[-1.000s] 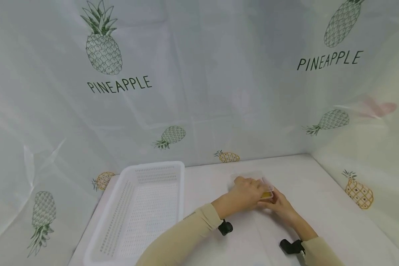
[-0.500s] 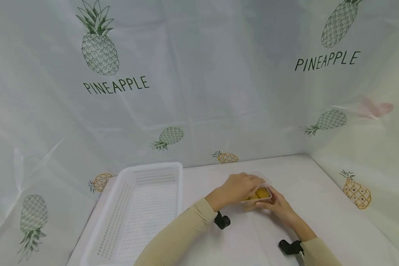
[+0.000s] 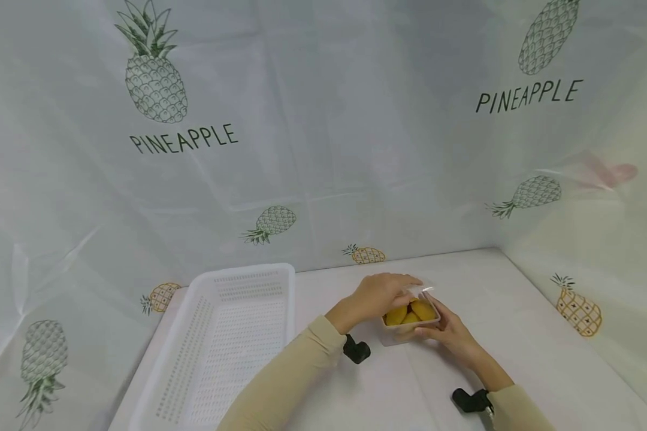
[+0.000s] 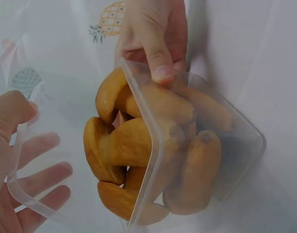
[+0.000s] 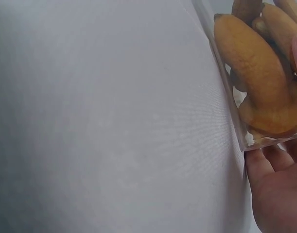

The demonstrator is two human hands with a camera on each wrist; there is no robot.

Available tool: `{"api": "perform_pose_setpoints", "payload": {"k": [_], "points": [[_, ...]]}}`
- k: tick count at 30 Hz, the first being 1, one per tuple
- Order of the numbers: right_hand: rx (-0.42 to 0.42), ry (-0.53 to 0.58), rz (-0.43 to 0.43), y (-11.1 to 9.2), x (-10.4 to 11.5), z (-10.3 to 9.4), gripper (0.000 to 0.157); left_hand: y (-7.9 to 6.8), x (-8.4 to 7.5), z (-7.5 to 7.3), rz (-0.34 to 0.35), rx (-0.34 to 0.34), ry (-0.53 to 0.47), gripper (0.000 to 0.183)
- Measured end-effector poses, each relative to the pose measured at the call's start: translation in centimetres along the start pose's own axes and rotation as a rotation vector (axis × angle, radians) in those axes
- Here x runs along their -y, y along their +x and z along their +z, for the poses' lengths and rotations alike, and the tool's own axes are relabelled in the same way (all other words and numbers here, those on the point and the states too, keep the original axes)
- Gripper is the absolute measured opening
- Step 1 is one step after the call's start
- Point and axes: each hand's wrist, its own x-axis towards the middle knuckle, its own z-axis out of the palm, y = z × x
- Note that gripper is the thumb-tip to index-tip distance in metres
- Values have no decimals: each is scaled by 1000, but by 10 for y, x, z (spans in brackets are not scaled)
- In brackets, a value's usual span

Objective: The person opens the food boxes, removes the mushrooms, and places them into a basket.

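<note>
A clear plastic box (image 3: 395, 338) stands on the white table, filled with several yellow-brown mushrooms (image 3: 410, 316). My right hand (image 3: 455, 340) grips its right side; in the left wrist view the thumb of that right hand (image 4: 158, 41) presses the wall near the rim. My left hand (image 3: 378, 296) is raised over the box's far left corner and pinches the clear lid (image 4: 34, 206), thumb on one side, fingers seen through it on the other. The lid is tilted up, apart from the near rim. Mushroom caps (image 4: 97, 150) show at the uncovered top.
A white perforated plastic basket (image 3: 290, 299) stands to the left on the table (image 3: 496, 287). Behind and at both sides hang pale curtains (image 3: 366, 149) printed with pineapples. Black wrist cameras (image 3: 358, 350) sit by both forearms.
My left hand has lifted the lid and drawn it back leftward, so the mushrooms now show at the box's top. My right hand has stayed at the box's side.
</note>
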Motion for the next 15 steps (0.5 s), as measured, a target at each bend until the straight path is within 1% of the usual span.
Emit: {"api": "perform_pose_setpoints", "payload": {"k": [4,8,12,15], "points": [[-13,-33,3,-1,1,0,87,3,6,-2,-31,19,-66,39],[-18,-45,10,0,1,-1,88,6,13,-4,-63,7,-146,38],[-21,-40,15,1,0,-1,88,7,22,-5,-105,-44,-238,37],[-21,-45,6,1,0,-1,87,7,31,-4,-153,-105,-341,39]]}}
